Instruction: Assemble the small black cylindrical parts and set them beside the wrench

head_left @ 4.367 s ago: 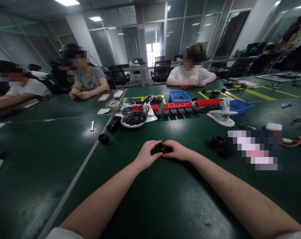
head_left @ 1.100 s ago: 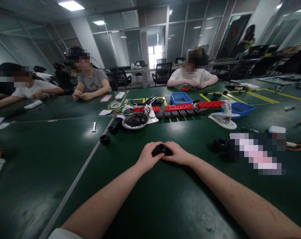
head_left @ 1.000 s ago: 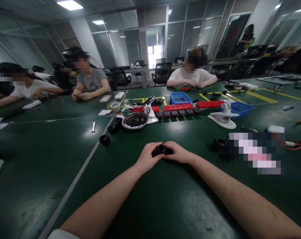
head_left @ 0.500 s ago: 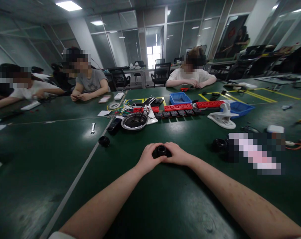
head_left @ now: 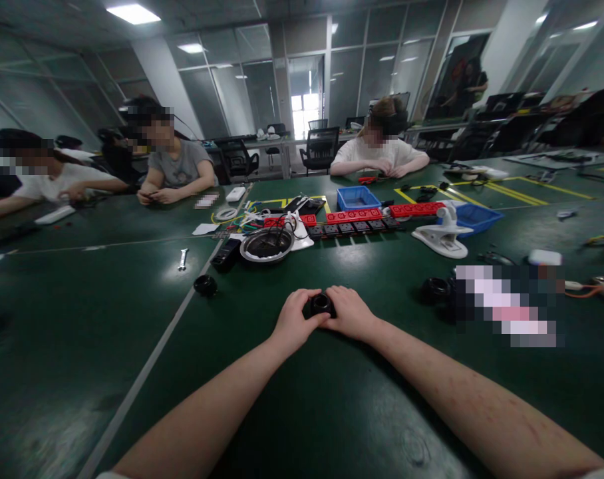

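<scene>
As the left hand (head_left: 293, 324) and right hand (head_left: 350, 315) meet over a green bench (head_left: 322, 412), their grip pinches a black, ring-topped part (head_left: 322, 310) held between them. Its round opening points upward; the covering hands leave its long axis impossible to tell. A similar black part (head_left: 205, 286) sits well apart to the left, near a wrench (head_left: 183, 259).

The gripped round part (head_left: 321, 304) is black; the table (head_left: 302, 426) under the grip is dark green; beyond it, the trays (head_left: 359, 205) are blue; the socket strips (head_left: 354, 215) are red or black.
</scene>
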Demonstrator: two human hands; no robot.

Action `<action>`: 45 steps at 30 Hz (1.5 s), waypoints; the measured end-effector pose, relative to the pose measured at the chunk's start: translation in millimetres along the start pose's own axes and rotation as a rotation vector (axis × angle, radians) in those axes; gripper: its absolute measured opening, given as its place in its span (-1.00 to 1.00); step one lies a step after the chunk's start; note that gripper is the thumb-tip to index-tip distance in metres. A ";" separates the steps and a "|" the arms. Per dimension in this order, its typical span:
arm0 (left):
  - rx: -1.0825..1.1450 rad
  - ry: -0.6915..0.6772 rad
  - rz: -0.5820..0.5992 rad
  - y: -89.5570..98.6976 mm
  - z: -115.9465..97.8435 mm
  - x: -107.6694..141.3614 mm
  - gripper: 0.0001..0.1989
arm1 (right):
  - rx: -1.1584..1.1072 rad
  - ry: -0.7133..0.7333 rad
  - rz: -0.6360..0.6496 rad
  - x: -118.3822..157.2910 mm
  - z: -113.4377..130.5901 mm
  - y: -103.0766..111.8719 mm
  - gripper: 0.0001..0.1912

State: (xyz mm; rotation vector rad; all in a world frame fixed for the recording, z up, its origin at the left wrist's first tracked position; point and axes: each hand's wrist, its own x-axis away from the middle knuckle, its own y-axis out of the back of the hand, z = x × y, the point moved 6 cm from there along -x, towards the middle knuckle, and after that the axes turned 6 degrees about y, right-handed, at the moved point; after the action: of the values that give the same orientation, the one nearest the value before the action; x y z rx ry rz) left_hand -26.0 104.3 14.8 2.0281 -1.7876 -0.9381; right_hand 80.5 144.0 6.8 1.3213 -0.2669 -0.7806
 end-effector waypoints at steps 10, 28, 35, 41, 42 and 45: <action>0.084 -0.023 0.148 -1.4 0.7 -3.3 -0.56 | -0.377 0.214 0.205 -7.3 -15.5 1.1 -0.67; 0.070 -0.028 0.154 0.7 1.3 -4.3 -0.57 | -0.314 0.190 0.180 -4.2 -13.6 1.7 -0.63; 0.037 0.014 0.058 -0.5 2.2 -2.4 -0.58 | -0.134 0.038 0.084 -5.5 -10.6 -3.2 -0.64; 0.028 0.028 0.043 0.8 5.5 -3.1 -0.59 | -0.023 0.000 0.008 1.0 0.2 -1.3 -0.57; 0.033 0.020 0.060 1.0 5.5 -3.5 -0.59 | -0.056 0.022 0.015 1.4 0.4 -0.2 -0.52; 0.047 0.008 0.115 1.8 5.4 -4.6 -0.58 | -0.165 0.091 0.075 1.4 -2.4 2.5 -0.44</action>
State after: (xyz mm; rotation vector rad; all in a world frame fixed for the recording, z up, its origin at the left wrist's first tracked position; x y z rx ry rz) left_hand -30.9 109.5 13.1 1.9303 -1.9165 -0.8602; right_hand 83.8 145.1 8.2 1.1810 -0.1745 -0.6627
